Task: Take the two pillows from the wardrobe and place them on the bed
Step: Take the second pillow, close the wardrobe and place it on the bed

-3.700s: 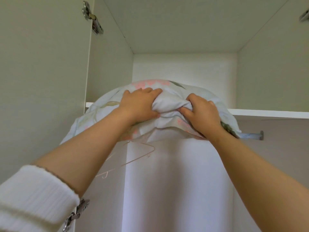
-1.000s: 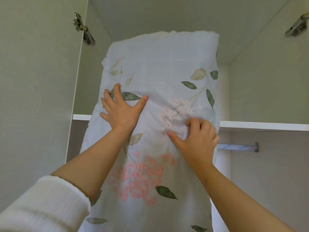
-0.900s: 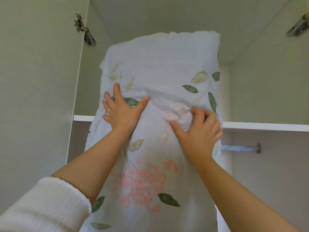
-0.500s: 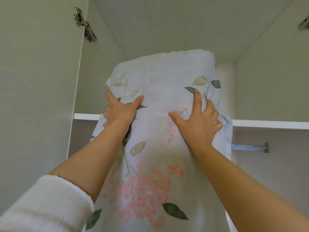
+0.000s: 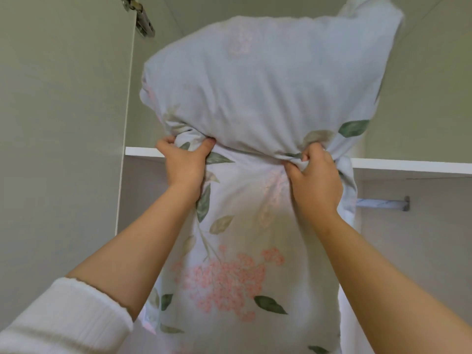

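A pale blue pillow (image 5: 255, 80) printed with pink flowers and green leaves fills the middle of the view, standing on end in front of the open wardrobe. Its upper half bulges and leans toward me, its lower half hangs down. My left hand (image 5: 184, 162) pinches a fold at the pillow's left side, level with the shelf. My right hand (image 5: 315, 180) bunches the fabric at its right side at about the same height. I see no second pillow and no bed.
The white wardrobe shelf (image 5: 408, 166) runs across behind the pillow, with a metal hanging rail (image 5: 380, 203) under it at the right. The open wardrobe door (image 5: 58, 123) stands at the left, its hinge (image 5: 141, 16) near the top.
Both hands went from lying flat on the pillow to gripping bunched fabric. The pillow's top has tipped out of the compartment toward me and now looms larger and higher.
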`<state>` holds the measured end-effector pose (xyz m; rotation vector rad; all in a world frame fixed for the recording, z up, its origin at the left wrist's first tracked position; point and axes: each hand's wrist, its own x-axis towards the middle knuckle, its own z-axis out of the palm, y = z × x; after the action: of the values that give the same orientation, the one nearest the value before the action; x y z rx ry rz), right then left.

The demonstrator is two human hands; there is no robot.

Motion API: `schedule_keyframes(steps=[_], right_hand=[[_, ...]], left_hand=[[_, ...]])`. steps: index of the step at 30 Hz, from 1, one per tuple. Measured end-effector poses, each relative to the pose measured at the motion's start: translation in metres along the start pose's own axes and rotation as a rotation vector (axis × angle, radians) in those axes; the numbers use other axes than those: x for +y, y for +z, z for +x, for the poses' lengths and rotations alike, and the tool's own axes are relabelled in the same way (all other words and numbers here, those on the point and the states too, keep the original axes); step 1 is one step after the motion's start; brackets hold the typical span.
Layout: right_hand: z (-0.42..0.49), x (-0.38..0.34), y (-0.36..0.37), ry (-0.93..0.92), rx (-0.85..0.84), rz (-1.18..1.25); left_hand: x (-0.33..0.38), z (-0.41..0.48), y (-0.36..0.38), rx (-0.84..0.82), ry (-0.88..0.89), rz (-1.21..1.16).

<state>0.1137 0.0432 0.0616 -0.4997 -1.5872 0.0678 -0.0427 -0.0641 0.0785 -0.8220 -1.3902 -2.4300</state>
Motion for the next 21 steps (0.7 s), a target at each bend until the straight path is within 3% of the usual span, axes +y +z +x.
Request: schedule_keyframes(steps=[4,9,15,21], right_hand=[[-0.035,0.016,-0.004,0.082,-0.017,0.069],[-0.093,0.039,-0.004,0.212,-0.07,0.127],[-0.17,0.057,-0.006,0.373,-0.241,0.16],[-0.24,0.069,-0.022,0.485,-0.365,0.133]], left_hand=[[-0.007,-0.024,-0.021,-0.064,-0.202,-0.117],[-0.029,-0.064,-0.043,-0.154,-0.293,-0.117],[-0.081,-0.106,-0.08,-0.114,-0.312,0.095],[-0.102,-0.15,-0.116,-0.257,-0.506,0.174]])
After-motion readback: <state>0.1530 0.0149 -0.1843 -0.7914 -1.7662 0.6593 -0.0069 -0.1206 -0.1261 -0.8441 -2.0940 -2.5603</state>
